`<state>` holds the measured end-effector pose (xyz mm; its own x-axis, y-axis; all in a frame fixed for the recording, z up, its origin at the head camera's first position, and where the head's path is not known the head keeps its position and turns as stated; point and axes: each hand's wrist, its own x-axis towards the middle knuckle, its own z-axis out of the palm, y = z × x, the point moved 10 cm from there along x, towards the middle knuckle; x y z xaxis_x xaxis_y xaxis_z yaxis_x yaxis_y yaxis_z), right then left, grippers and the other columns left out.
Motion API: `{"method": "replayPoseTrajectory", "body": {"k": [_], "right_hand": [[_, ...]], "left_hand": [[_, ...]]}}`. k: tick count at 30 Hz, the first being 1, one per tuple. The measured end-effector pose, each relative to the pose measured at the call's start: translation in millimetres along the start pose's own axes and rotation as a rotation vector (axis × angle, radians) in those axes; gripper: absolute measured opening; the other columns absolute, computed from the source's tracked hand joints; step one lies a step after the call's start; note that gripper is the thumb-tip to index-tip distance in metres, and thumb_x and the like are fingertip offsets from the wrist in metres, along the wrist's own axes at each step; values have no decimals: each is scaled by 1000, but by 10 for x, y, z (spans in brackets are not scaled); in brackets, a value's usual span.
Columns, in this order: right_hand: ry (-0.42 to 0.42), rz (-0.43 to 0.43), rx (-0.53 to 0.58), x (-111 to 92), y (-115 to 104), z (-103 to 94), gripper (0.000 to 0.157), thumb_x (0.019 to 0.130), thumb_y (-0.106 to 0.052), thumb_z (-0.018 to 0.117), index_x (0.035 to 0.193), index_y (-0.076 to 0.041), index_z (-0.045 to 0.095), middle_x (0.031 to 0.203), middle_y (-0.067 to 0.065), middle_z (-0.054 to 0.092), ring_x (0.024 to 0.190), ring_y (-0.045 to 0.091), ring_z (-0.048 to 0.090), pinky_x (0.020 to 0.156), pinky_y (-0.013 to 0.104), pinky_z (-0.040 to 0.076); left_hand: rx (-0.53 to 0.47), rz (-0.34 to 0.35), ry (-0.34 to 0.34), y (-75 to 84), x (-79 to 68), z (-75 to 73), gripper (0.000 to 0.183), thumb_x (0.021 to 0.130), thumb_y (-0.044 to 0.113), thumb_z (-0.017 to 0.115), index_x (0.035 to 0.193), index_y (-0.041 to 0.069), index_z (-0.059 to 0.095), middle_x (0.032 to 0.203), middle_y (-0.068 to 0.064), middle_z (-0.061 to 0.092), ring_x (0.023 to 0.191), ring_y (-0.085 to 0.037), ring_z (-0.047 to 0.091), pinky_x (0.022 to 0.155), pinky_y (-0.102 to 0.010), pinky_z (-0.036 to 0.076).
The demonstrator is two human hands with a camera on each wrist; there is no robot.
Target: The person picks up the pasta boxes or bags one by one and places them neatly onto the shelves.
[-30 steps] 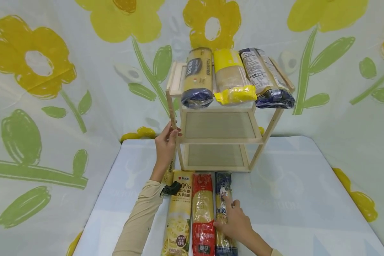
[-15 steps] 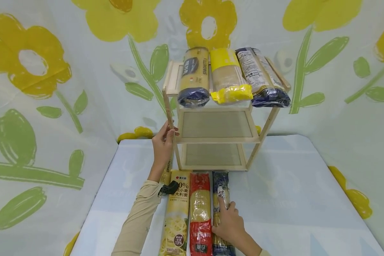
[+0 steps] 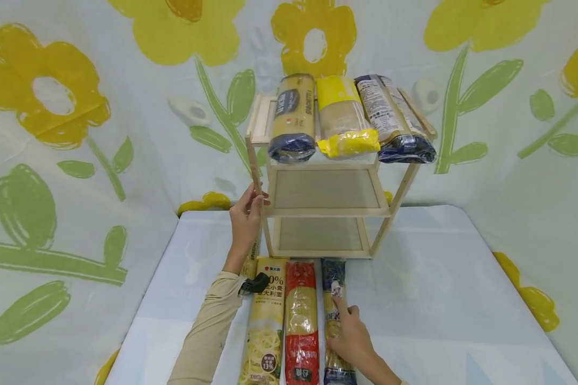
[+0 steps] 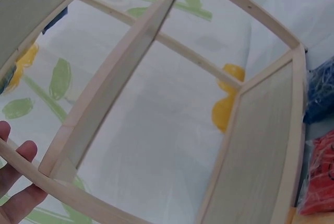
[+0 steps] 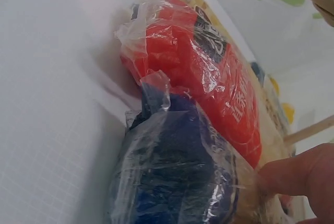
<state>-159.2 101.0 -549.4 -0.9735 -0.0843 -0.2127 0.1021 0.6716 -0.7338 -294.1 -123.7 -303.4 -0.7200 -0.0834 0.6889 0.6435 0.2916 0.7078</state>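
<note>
My left hand (image 3: 244, 219) grips the left front post of a three-tier wooden shelf (image 3: 329, 212), thumb and fingers on either side of it; the left wrist view shows its fingertips (image 4: 28, 151) around the wooden bar. On the table, my right hand (image 3: 351, 334) holds a long blue-ended pasta pack (image 3: 328, 307), thumb on its left side and index finger stretched along the top. The right wrist view has that pack's crinkled blue end up close, beside a red pasta pack (image 5: 193, 57). Most of the right fingers are hidden there.
A yellow pasta pack (image 3: 265, 331) lies left of the red one, and another spaghetti pack (image 3: 252, 262) is partly behind the left forearm. Three packs, including a yellow-topped one (image 3: 342, 107), lie on the shelf's top tier. A flower-patterned backdrop (image 3: 125, 176) surrounds the table (image 3: 438, 299).
The blue-ended pack has shifted slightly right under my right hand, widening its gap from the red pack. My left hand stays on the post. The view has shifted a little.
</note>
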Motion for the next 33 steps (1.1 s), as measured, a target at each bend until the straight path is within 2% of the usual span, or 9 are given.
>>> {"method": "replayPoseTrajectory", "body": {"k": [7,12,16,19,24,28,32,33], "right_hand": [[22,2,79,-39,74,-95,93,58,6,74,142,-13,40,108,25,46,53,17,40,41,27,34],[4,23,143,-75,85,-155,91,58,9,73,140,-12,41,110,26,46,57,19,41,42,28,35],[-8,20,169,-108,68,-195,89,58,7,77,139,-8,41,116,28,47,72,24,50,48,31,40],[-3,1,170,-136,31,-224,89,58,5,79,137,-6,42,118,27,48,84,28,54,52,32,43],[0,-33,195,-180,-61,-304,87,58,4,80,136,-5,43,124,25,49,97,36,54,56,33,47],[10,-39,216,-207,-115,-399,86,59,3,82,136,-6,44,131,25,48,111,45,48,60,34,49],[29,-40,212,-240,-178,-518,86,59,3,82,136,-8,45,132,23,48,112,43,48,63,36,49],[32,-39,212,-248,-195,-548,86,59,2,82,136,-9,45,131,22,49,107,40,51,63,36,48]], "left_hand": [[-8,-25,-15,-20,-30,30,32,94,-5,52,125,-11,54,93,-28,65,77,-44,65,67,-55,52],[-14,-21,-10,-80,-42,36,32,94,-4,52,125,-10,55,92,-25,66,77,-42,65,67,-52,53],[-14,7,-10,-61,-30,37,33,93,-6,52,126,-10,55,91,-25,66,75,-41,65,64,-51,53],[5,22,-19,10,-10,35,33,91,-11,51,124,-12,55,91,-27,66,75,-42,65,64,-52,53],[18,23,-18,5,6,29,31,92,-11,51,122,-12,56,90,-26,66,75,-41,65,65,-50,53],[9,11,-15,-11,3,15,30,94,-6,51,123,-12,56,91,-26,66,76,-42,65,66,-51,53],[9,-1,-20,-22,5,7,30,94,-4,51,124,-11,55,92,-26,66,77,-42,65,66,-51,53],[9,-1,-20,-21,6,4,31,94,-4,51,124,-11,55,92,-26,66,77,-42,66,66,-51,53]]}}
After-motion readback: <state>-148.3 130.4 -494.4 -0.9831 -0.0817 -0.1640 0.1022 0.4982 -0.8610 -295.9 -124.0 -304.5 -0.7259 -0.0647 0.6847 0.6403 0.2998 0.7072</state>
